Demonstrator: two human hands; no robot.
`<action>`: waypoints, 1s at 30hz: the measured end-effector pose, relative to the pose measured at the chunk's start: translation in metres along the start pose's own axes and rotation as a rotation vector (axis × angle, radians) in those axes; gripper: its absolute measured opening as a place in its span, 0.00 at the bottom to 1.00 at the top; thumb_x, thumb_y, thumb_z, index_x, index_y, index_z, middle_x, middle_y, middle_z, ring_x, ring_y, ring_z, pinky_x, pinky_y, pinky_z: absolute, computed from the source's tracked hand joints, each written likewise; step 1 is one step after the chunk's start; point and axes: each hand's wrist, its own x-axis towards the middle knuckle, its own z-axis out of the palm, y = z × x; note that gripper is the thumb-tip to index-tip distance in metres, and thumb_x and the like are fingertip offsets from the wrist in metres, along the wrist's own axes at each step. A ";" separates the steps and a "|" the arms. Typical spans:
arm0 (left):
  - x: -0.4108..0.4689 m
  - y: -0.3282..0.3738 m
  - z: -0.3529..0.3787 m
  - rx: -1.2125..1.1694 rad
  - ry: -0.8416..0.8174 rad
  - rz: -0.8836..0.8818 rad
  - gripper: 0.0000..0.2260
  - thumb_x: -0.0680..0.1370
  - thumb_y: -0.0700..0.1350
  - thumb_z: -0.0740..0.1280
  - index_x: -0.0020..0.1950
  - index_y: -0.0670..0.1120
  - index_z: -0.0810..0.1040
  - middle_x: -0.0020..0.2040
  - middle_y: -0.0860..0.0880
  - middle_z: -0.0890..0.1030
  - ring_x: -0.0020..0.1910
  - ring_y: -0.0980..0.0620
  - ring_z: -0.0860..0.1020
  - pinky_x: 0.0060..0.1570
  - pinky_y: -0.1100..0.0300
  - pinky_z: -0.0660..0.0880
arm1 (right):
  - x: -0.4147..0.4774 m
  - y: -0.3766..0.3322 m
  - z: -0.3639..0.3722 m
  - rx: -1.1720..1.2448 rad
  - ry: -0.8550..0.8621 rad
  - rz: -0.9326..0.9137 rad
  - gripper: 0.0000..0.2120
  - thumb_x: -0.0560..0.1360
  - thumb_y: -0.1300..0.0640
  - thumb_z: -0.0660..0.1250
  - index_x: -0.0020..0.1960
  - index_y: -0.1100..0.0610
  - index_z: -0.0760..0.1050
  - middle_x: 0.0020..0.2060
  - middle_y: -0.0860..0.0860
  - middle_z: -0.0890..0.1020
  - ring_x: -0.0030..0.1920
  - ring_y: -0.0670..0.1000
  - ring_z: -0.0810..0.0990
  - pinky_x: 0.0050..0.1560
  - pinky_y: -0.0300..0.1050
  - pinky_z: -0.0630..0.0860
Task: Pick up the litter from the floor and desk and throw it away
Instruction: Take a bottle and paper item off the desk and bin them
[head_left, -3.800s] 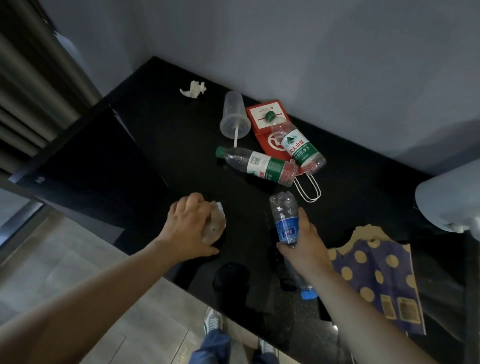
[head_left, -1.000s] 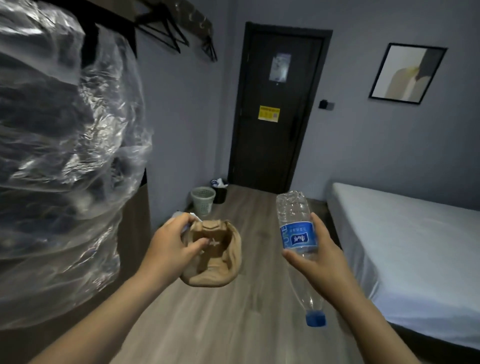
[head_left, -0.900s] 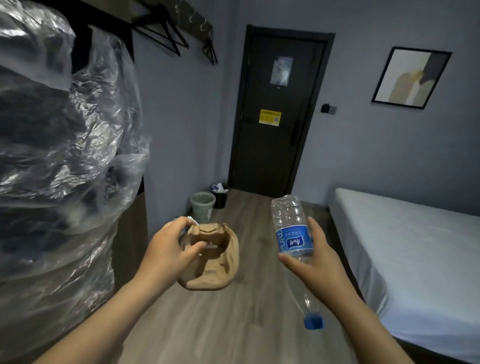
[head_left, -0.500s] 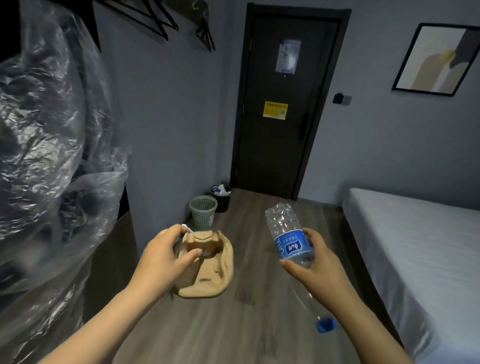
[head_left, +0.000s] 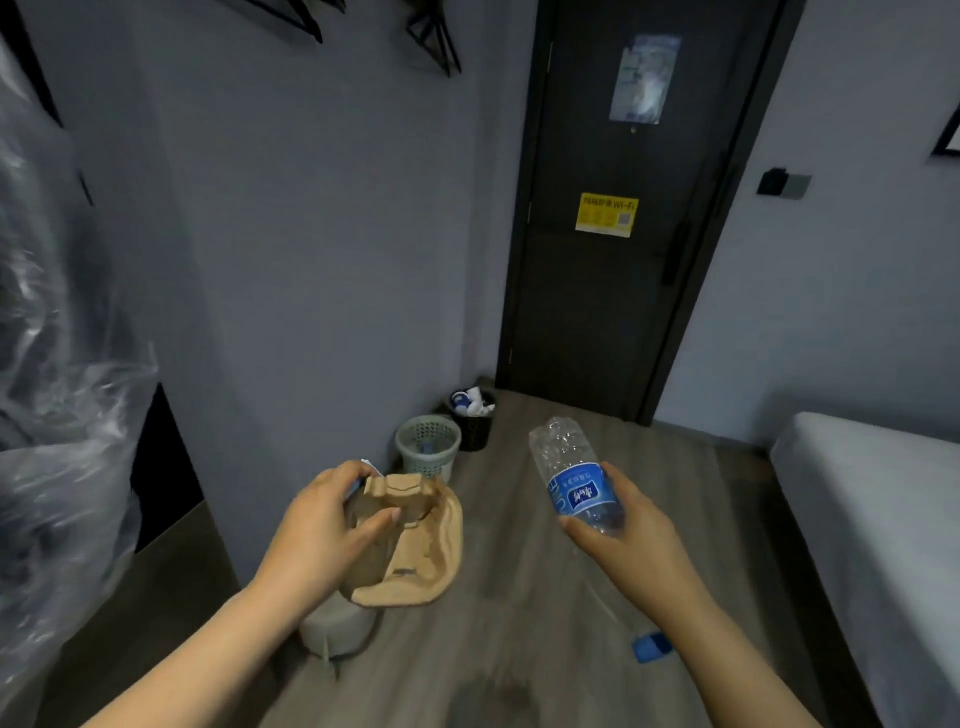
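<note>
My left hand (head_left: 322, 535) grips a crumpled brown paper cup carrier (head_left: 415, 545) with a pale cup (head_left: 337, 629) hanging under it and a scrap of white paper at the fingertips. My right hand (head_left: 628, 540) holds a clear plastic bottle (head_left: 574, 478) with a blue label, upside down, its blue cap (head_left: 652, 647) pointing at the floor. Ahead by the wall stands a pale green mesh waste basket (head_left: 428, 447), and behind it a black bin (head_left: 472, 423) filled with white and blue litter. Both hands are well short of the bins.
A dark door (head_left: 623, 208) closes the room's far end. A bed with a white sheet (head_left: 872, 519) runs along the right. Clear plastic wrap (head_left: 57, 415) bulges on the left. Wooden floor (head_left: 519, 597) stretches between me and the bins.
I have turned from the black desk and walked toward the door; the bins are closer and larger in view. Both hands still carry the same litter.
</note>
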 end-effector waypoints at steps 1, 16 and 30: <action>0.019 -0.005 0.008 0.001 -0.003 -0.007 0.12 0.69 0.48 0.76 0.47 0.51 0.76 0.43 0.55 0.78 0.46 0.56 0.74 0.40 0.70 0.66 | 0.020 0.003 0.003 -0.005 -0.010 0.004 0.37 0.70 0.48 0.73 0.75 0.48 0.61 0.53 0.38 0.74 0.51 0.41 0.78 0.48 0.35 0.75; 0.328 -0.136 0.126 -0.005 -0.041 -0.110 0.13 0.67 0.46 0.78 0.46 0.48 0.76 0.42 0.50 0.79 0.44 0.48 0.77 0.44 0.54 0.73 | 0.346 0.039 0.095 -0.105 -0.187 0.192 0.34 0.70 0.50 0.73 0.72 0.49 0.64 0.48 0.42 0.77 0.45 0.44 0.79 0.44 0.37 0.78; 0.563 -0.226 0.234 0.090 -0.054 -0.233 0.11 0.68 0.43 0.76 0.46 0.46 0.76 0.41 0.49 0.78 0.41 0.50 0.75 0.38 0.59 0.66 | 0.658 0.107 0.185 -0.200 -0.415 0.212 0.35 0.71 0.50 0.71 0.74 0.51 0.60 0.58 0.51 0.75 0.53 0.49 0.78 0.52 0.46 0.79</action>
